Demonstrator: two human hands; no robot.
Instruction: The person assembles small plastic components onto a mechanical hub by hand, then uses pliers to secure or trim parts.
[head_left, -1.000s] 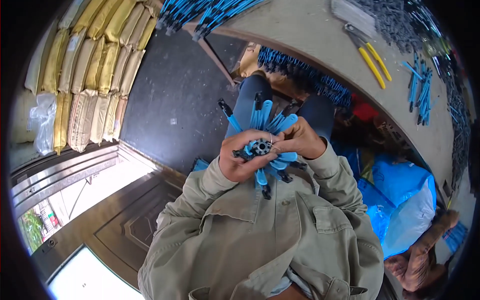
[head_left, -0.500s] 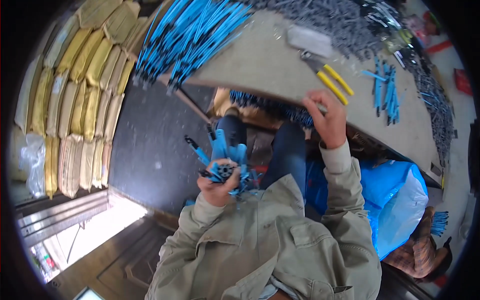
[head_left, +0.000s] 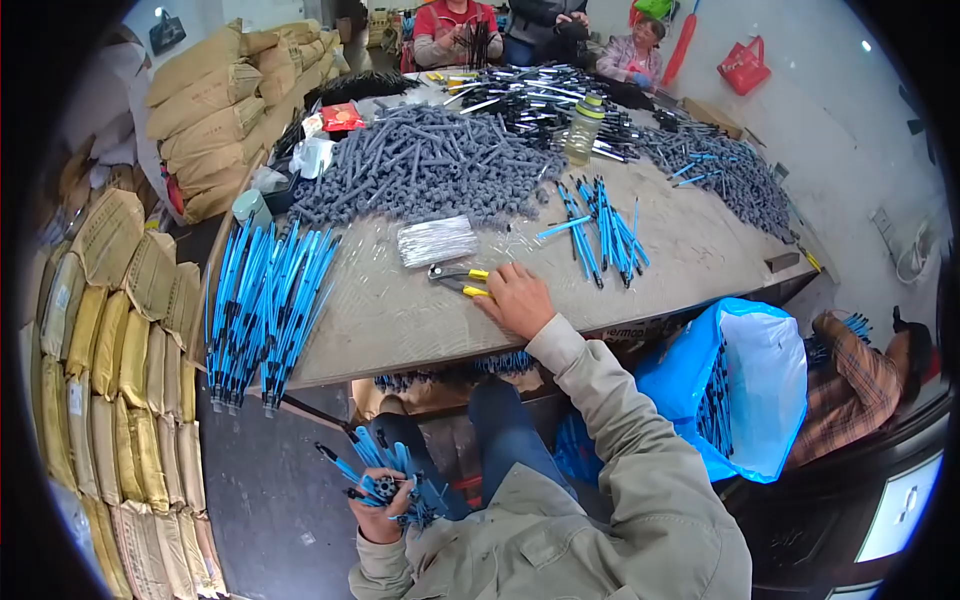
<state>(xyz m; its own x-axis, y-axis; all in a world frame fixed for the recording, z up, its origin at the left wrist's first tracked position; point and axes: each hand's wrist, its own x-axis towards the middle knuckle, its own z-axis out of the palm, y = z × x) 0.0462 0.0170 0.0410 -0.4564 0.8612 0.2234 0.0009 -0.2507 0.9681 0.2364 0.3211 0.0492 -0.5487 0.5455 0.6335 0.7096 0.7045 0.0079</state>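
Note:
Low over my lap, my left hand (head_left: 382, 522) is closed round a bundle of blue sticks (head_left: 396, 458) with black ends. The bundle's ends face up, and some sticks splay outward. My right hand (head_left: 522, 300) is on the table's near part, its fingers curled at the yellow handles of a pair of pliers (head_left: 462, 275). The jaws of the pliers point left, and the handle ends are partly covered by my fingers. Just beyond them lies a clear packet of thin silvery strips (head_left: 438, 242).
Blue sticks (head_left: 265, 300) overhang the table's left edge; a smaller group (head_left: 605, 230) lies right. Behind are a grey heap of ribbed parts (head_left: 430, 165) and a bottle (head_left: 584, 130). A blue bag (head_left: 690, 370) stands at my right, near a co-worker's plaid sleeve (head_left: 850, 385). Sacks (head_left: 120, 400) line the left.
The view has tipped up, showing more of the table and people beyond. My right hand has gone from the table's front edge onto the pliers' handles. My left hand still holds the bundle.

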